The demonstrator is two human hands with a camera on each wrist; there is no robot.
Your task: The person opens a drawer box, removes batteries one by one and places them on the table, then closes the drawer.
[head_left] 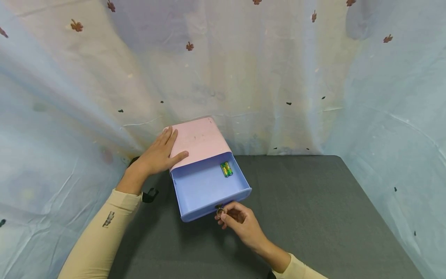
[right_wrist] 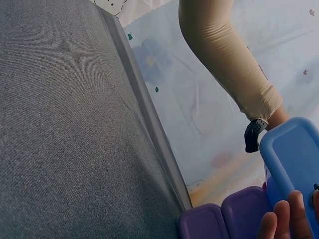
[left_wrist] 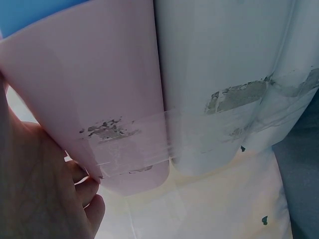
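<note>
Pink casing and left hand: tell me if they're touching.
Touching: the head view shows the left hand resting on the pink casing, its thumb lying across the surface.

This is a small spot with pale curtains [head_left: 244,77] around it, but I can't tell if it is in a home or somewhere else. They hang across the top and down the left and right of the head view, with little brown leaves [head_left: 77,25] on them. A dark gray table [head_left: 331,217] sits at the bottom.
</note>
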